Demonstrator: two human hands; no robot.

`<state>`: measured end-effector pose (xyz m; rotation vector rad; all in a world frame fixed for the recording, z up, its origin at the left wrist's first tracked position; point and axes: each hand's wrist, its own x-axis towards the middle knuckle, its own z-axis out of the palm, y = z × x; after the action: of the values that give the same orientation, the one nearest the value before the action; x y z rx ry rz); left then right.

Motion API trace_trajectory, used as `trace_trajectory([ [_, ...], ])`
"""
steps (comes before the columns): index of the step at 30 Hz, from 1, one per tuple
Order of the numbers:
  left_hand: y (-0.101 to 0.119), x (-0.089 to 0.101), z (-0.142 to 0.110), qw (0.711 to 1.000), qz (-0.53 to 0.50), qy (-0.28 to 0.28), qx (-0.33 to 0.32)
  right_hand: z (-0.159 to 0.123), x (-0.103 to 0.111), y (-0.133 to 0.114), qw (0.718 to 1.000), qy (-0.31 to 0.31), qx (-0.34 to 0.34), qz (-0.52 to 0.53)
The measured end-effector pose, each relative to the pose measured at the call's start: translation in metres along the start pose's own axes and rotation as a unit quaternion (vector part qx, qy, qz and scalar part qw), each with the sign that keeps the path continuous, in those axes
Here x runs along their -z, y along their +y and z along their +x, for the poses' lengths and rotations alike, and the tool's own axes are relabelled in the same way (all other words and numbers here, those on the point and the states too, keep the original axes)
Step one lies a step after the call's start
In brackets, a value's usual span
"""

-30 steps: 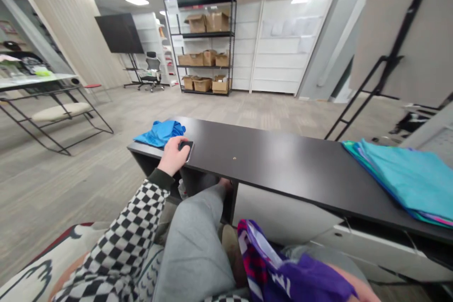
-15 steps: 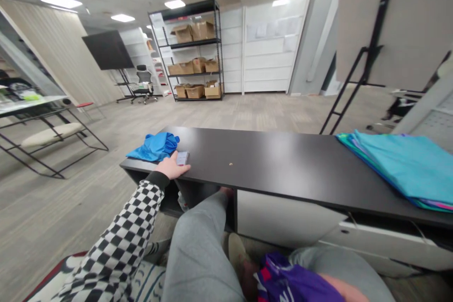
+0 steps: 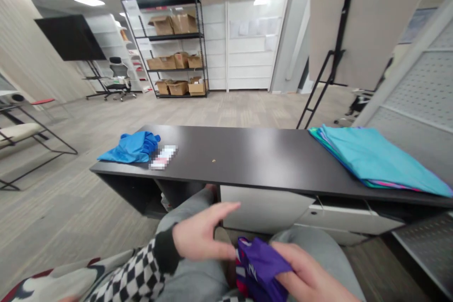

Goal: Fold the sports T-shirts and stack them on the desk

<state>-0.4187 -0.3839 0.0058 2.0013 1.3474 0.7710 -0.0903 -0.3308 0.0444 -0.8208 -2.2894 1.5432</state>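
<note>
My right hand is closed on a purple cloth item with red and white patches, bunched up between my knees. My left hand reaches in from the left, its fingers apart. The left fingertips are close to the cloth's left edge; whether they touch it I cannot tell. In front of my knees stands a low dark cabinet. Near its left end lie a crumpled blue cloth and a flat, blurred rectangular item, possibly a phone.
At the cabinet's right end lies a stack of folded turquoise cloths. White drawer fronts face my legs. Farther back are a black shelf rack with cardboard boxes and a board on a black stand.
My left hand has left the flat item on the cabinet and come down to the right, near the purple cloth. The right hand and purple cloth are raised further into view. The view has turned right.
</note>
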Motion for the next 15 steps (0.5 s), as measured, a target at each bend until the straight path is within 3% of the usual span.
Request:
trace_trajectory([
  [1, 0.008, -0.028, 0.002, 0.998, -0.046, -0.037, -0.018, 0.003, 0.002, -0.009, 1.0, -0.001, 0.027, -0.008],
  [3, 0.016, -0.071, 0.008, 0.991, -0.125, -0.047, -0.003, 0.007, 0.007, -0.022, 0.997, 0.005, 0.08, -0.011],
  [4, 0.017, -0.083, 0.011, 0.987, -0.156, -0.034, 0.019, 0.009, 0.011, -0.026, 0.995, 0.018, 0.102, -0.003],
  [6, 0.016, -0.089, 0.017, 0.978, -0.195, -0.003, 0.072, 0.01, 0.021, -0.026, 0.989, 0.078, 0.124, 0.035],
  [8, 0.015, -0.073, 0.019, 0.97, -0.211, 0.031, 0.116, 0.012, 0.033, -0.019, 0.971, 0.18, 0.13, 0.086],
  [11, 0.022, -0.029, 0.016, 0.961, -0.226, 0.059, 0.144, 0.012, 0.05, -0.001, 0.929, 0.324, 0.132, 0.124],
  [15, 0.047, 0.012, 0.009, 0.979, -0.151, 0.094, 0.102, 0.003, 0.059, 0.026, 0.906, 0.39, 0.133, 0.098],
])
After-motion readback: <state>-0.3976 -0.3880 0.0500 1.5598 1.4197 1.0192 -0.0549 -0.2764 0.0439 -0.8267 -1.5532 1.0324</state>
